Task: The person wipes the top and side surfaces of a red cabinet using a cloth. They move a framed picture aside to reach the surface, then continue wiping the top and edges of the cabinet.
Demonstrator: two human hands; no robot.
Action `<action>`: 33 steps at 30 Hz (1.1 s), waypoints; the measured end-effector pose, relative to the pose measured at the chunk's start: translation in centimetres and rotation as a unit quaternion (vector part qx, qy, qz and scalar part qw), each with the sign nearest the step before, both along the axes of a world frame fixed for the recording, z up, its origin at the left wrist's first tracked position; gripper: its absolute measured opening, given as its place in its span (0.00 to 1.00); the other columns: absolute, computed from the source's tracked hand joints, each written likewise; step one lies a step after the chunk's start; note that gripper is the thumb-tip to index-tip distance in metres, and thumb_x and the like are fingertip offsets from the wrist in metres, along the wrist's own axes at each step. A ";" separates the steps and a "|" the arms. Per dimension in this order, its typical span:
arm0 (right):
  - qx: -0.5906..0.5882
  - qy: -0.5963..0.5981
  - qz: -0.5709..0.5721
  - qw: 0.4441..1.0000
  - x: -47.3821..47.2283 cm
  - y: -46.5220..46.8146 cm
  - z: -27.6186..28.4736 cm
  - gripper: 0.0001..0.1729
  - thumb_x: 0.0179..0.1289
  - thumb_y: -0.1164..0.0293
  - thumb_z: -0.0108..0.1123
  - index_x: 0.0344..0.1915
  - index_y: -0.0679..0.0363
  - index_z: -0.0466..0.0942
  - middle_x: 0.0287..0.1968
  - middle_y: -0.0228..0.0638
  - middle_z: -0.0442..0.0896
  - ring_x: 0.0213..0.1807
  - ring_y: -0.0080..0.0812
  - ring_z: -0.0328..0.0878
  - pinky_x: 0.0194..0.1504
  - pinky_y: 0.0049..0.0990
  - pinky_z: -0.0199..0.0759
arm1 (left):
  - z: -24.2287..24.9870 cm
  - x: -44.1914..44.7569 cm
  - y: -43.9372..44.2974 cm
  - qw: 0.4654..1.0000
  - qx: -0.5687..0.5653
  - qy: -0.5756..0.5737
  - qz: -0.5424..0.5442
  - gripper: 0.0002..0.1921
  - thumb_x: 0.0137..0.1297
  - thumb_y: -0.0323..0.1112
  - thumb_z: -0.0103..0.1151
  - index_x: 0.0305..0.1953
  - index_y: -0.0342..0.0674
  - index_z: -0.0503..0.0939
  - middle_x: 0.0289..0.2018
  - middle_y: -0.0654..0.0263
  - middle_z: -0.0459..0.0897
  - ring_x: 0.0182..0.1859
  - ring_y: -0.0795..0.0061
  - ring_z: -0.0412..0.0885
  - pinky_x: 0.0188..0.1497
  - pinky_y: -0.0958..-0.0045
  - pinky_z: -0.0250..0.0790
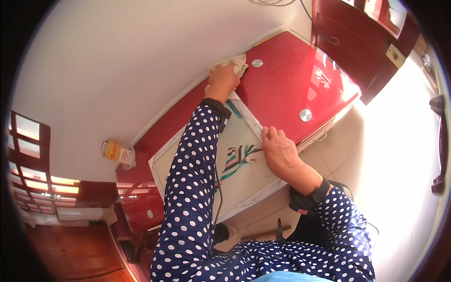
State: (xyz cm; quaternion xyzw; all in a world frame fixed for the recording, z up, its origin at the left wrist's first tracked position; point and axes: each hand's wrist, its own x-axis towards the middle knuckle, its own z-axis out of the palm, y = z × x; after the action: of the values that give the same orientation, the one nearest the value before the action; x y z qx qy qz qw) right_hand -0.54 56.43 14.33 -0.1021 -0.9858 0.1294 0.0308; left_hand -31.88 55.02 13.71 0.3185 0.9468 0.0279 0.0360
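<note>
A pale cloth (239, 62) is bunched under my left hand (224, 80), at the far corner of a framed picture (243, 192) with a pale patterned border. This picture lies tilted across a glossy red glass tabletop (278, 84), and its near edge reaches past the table's edge. Its middle shows green, black and pink strokes. My right hand (282, 151) grips the picture's right border, thumb and fingers at the edge. My left forearm hides part of the picture.
A yellow and white container (116, 152) stands at the table's far left by the white wall. Round metal discs (306, 115) sit in the glass. A dark red wooden door (356, 46) is at the upper right; a cable (324, 35) hangs near it.
</note>
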 end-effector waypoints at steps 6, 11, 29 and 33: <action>0.002 0.019 0.009 1.000 0.0 0.0 0.1 0.32 0.56 0.76 0.60 0.62 0.74 0.71 0.48 0.43 0.76 0.48 0.42 0.77 0.42 0.32 0.79 | -0.5 3.6 5.1 0.984 0.088 0.052 -0.144 0.28 0.63 0.44 0.61 0.67 0.62 0.77 0.66 0.58 0.76 0.64 0.44 0.74 0.66 0.49 0.70; 0.010 0.044 0.021 0.999 0.0 0.1 -0.2 0.25 0.53 0.74 0.63 0.53 0.72 0.78 0.46 0.42 0.76 0.45 0.40 0.76 0.36 0.29 0.80 | 0.7 9.9 4.9 0.939 0.136 0.025 -0.315 0.29 0.58 0.41 0.68 0.64 0.67 0.79 0.69 0.65 0.72 0.66 0.49 0.72 0.62 0.48 0.73; -0.043 0.002 -0.005 0.999 0.0 0.1 0.6 0.31 0.59 0.77 0.58 0.64 0.73 0.69 0.52 0.47 0.76 0.51 0.47 0.79 0.46 0.37 0.81 | 1.4 0.1 -1.6 0.987 0.087 -0.098 -0.090 0.23 0.59 0.37 0.65 0.58 0.59 0.84 0.64 0.63 0.79 0.64 0.51 0.77 0.63 0.57 0.73; -0.029 0.015 -0.006 0.999 0.0 0.0 0.5 0.32 0.58 0.77 0.60 0.64 0.73 0.70 0.52 0.47 0.77 0.50 0.47 0.79 0.44 0.37 0.82 | -0.3 -3.2 -6.5 0.974 0.144 -0.074 -0.161 0.22 0.59 0.36 0.65 0.57 0.50 0.85 0.66 0.58 0.77 0.66 0.52 0.76 0.66 0.60 0.70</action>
State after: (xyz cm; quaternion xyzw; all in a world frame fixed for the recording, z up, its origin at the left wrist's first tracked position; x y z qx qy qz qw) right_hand -0.55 56.43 14.80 -0.1069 -0.9804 0.1593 0.0438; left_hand -35.11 48.56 13.43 0.4653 0.8640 0.1814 0.0637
